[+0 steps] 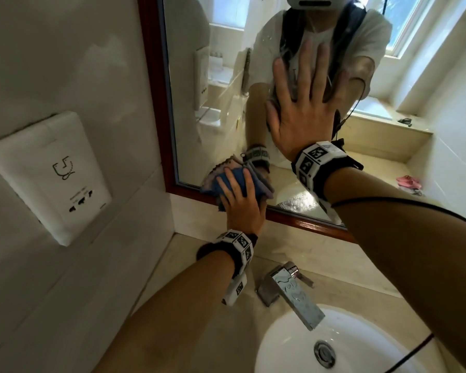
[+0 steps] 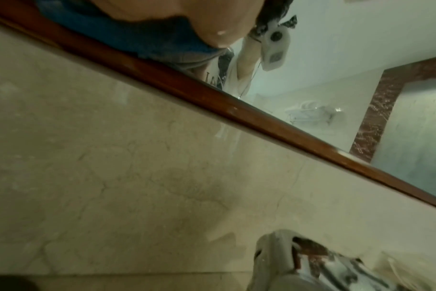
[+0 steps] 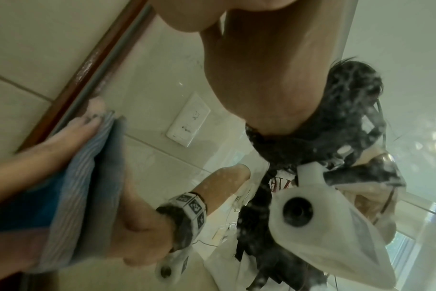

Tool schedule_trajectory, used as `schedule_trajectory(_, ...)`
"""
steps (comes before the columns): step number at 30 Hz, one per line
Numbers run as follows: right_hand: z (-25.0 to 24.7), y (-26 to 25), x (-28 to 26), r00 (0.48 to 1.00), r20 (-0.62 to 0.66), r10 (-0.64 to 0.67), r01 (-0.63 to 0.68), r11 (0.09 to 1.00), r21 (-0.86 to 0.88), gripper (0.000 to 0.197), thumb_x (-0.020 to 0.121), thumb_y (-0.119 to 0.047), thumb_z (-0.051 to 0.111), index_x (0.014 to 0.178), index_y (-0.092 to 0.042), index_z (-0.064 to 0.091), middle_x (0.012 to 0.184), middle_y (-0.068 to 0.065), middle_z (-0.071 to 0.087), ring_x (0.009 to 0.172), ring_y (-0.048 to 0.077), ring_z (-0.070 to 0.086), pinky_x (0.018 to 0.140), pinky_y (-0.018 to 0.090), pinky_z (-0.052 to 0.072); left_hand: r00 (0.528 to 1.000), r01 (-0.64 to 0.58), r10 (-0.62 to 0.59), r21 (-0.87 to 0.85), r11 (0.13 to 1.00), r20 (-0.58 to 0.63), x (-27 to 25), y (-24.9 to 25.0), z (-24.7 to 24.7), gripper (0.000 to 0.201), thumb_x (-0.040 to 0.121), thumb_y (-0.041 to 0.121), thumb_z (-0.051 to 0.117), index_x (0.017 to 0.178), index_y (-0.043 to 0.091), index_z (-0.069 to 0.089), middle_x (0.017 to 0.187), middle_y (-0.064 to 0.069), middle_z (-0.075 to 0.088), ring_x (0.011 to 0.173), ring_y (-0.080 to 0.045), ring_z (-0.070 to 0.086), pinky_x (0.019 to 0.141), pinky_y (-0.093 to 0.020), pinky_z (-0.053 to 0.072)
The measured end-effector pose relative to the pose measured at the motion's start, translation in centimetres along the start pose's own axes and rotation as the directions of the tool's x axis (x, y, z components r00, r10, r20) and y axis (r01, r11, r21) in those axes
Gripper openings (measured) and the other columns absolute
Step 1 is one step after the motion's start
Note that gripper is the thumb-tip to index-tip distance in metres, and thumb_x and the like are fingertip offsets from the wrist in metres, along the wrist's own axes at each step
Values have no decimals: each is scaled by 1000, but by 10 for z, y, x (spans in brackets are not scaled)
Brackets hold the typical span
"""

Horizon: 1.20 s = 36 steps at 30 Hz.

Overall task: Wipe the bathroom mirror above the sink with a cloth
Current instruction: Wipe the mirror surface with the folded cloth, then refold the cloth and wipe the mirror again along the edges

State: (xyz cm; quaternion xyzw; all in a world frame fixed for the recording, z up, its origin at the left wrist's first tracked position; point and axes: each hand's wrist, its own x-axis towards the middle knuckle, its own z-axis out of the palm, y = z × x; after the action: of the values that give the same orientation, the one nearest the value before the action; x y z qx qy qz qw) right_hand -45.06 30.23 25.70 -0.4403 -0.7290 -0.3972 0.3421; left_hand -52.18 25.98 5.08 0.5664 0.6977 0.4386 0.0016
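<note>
The wood-framed mirror (image 1: 226, 76) hangs above the sink. My left hand (image 1: 244, 208) presses a folded blue cloth (image 1: 237, 179) flat against the glass at the mirror's lower left corner, fingers laid straight over it. The cloth's lower edge overlaps the brown frame (image 1: 156, 103). My right hand (image 1: 304, 103) lies flat on the glass higher up and to the right, fingers spread, holding nothing. The left wrist view shows the cloth (image 2: 127, 33) under my hand (image 2: 207, 23) just above the frame (image 2: 212, 100). In the right wrist view the cloth (image 3: 82, 177) sits under my left fingers (image 3: 70, 133).
A chrome faucet (image 1: 291, 292) and white sink (image 1: 334, 345) sit below on the beige counter (image 1: 320, 254). A white socket panel (image 1: 51, 173) is on the tiled wall at left. A thin black cable runs along my right forearm (image 1: 388, 200).
</note>
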Motion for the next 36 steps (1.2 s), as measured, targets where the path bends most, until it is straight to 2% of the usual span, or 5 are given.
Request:
schedule_trajectory(9, -3, 1, 0, 1000, -18, 3, -3, 1000, -7, 58, 101, -50, 33, 153, -24, 26, 156, 19, 28, 143, 41, 26, 110, 68, 18, 997, 65, -64, -29, 997, 47, -12, 10, -5, 87, 87, 19, 71, 154, 7, 17, 158, -30, 10, 145, -48, 13, 115, -56, 21)
schedule_trajectory(15, -11, 0, -9, 989, 145, -4, 3, 1000, 8, 63, 99, -48, 31, 155, -25, 15, 160, 18, 13, 147, 39, 12, 113, 66, 8, 995, 90, -81, -171, 981, 57, -20, 0, -39, 74, 84, -12, 53, 150, 17, 35, 159, -12, 27, 101, -48, 62, 64, -39, 54)
schedule_trajectory(23, -34, -12, -68, 878, 479, -16, -102, 970, 220, 78, 88, -37, 54, 155, -29, 14, 163, 7, -7, 150, 26, -9, 112, 67, 9, 953, 272, -177, -435, 859, 245, -26, 4, -105, 58, 99, 14, 53, 150, 33, 33, 131, -10, 62, 114, -31, 60, 99, -40, 50)
schedule_trajectory(30, -55, -41, -125, 644, 739, 197, -760, 270, 590, 40, 94, -16, 55, 134, -20, 54, 137, 5, 56, 129, 22, 48, 110, 44, 38, 951, 300, -172, -640, 708, 255, -44, 22, -152, 35, 103, 34, 44, 138, 29, 50, 119, 3, 64, 101, -11, 61, 92, -33, 52)
schedule_trajectory(36, -84, -61, -138, 381, 923, 57, -884, -269, 382, 16, 98, -11, 53, 110, -9, 63, 92, 6, 70, 83, 18, 66, 69, 29, 55, 930, 366, -215, -699, 615, 297, -47, 34, -171, 38, 104, 40, 38, 139, 28, 48, 119, 4, 57, 111, -15, 56, 95, -30, 46)
